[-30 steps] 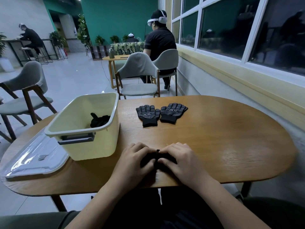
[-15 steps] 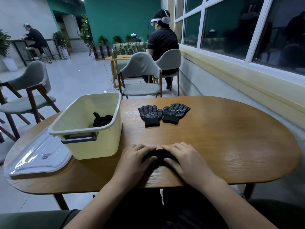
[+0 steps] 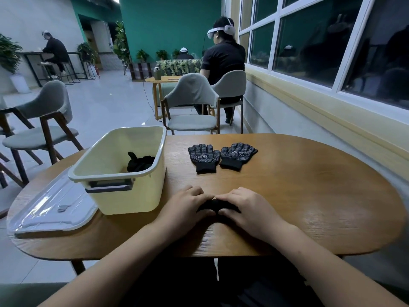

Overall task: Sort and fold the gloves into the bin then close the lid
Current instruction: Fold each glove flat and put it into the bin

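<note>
Both hands are pressed onto a small dark glove bundle (image 3: 212,205). The left hand (image 3: 188,207) and right hand (image 3: 245,209) meet fingertip to fingertip over it, fingers curled across its top and thumbs nipping its near side. It sits just right of the bin (image 3: 132,200), by the front corner. Inside the bin lie dark stowed gloves (image 3: 139,163). Beyond the bundle, right of the bin, a flat pair (image 3: 202,157) waits unfolded. The lid (image 3: 55,209) lies left of the bin, so I judge about half remains.
</note>
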